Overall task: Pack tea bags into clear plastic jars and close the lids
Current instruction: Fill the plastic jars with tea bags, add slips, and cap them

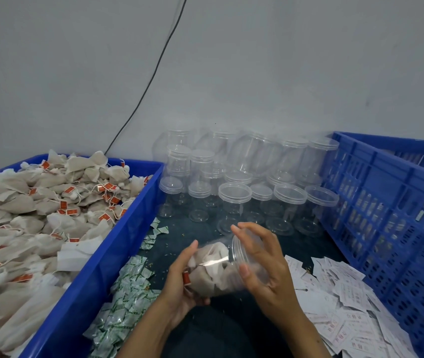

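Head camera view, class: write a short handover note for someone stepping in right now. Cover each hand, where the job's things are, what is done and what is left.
Left hand: grips the filled jar, held on its side above the lap.
Right hand: fingers curled round the lid at the jar's mouth.
Loose tea bags are heaped in the blue bin on the left. Empty jars stand lidded by the wall.
Done: this jar holds tea bags.
Left: whether the lid is fully tight cannot be told, so check it, set the jar aside, then fill the empties.
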The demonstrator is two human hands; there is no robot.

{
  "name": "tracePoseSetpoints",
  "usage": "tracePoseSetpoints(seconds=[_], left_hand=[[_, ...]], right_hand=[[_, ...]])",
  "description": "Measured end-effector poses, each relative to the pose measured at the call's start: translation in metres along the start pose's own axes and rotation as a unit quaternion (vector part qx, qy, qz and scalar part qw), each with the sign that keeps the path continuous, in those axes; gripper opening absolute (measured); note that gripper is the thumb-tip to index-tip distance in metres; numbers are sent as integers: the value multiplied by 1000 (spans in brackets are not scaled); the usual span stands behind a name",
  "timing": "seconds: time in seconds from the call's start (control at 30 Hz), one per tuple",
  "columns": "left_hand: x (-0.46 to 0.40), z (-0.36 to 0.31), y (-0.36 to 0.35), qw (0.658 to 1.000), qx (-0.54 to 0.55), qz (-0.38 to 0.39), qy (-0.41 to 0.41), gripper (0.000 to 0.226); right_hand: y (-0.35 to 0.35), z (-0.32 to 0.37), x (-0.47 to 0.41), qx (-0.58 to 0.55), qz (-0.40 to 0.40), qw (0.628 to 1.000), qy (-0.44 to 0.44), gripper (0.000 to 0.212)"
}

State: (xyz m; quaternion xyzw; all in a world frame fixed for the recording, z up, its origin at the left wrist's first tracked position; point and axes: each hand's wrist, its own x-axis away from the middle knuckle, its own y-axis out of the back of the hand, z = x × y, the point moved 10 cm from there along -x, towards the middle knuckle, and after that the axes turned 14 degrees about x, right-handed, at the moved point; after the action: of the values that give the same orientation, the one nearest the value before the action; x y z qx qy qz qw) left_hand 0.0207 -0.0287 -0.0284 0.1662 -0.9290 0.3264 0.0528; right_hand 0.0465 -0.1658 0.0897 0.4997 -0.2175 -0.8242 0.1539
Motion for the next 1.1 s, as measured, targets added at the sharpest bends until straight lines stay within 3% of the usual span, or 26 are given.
tracePoseSetpoints(seconds=[0.13, 0.37, 0.63, 0.73, 0.83, 0.9, 1.1], left_hand=[[2, 11, 3, 998, 19, -17, 64, 54], [9, 29, -7, 979, 58, 45, 189, 61], [-2, 6, -10, 999, 45, 1, -5, 57], [-2, 0, -7, 999, 31, -9, -37, 61], [-2, 1, -5, 999, 35, 0, -30, 61], [-2, 3, -7, 999, 33, 11, -23, 58], [-2, 8, -7, 998, 58, 3, -12, 54]], right_hand=[[2, 7, -2, 19, -3, 1000, 21, 50], [0, 10, -3, 55, 11, 998, 27, 50], [-5, -27, -2, -88, -28, 978, -188, 35], [-3, -39, 4, -135, -36, 957, -253, 42], [16, -28, 0, -82, -77, 973, -203, 41], [18, -16, -4, -46, -62, 986, -151, 44], [7, -10, -3, -14, -1, 995, -103, 45]])
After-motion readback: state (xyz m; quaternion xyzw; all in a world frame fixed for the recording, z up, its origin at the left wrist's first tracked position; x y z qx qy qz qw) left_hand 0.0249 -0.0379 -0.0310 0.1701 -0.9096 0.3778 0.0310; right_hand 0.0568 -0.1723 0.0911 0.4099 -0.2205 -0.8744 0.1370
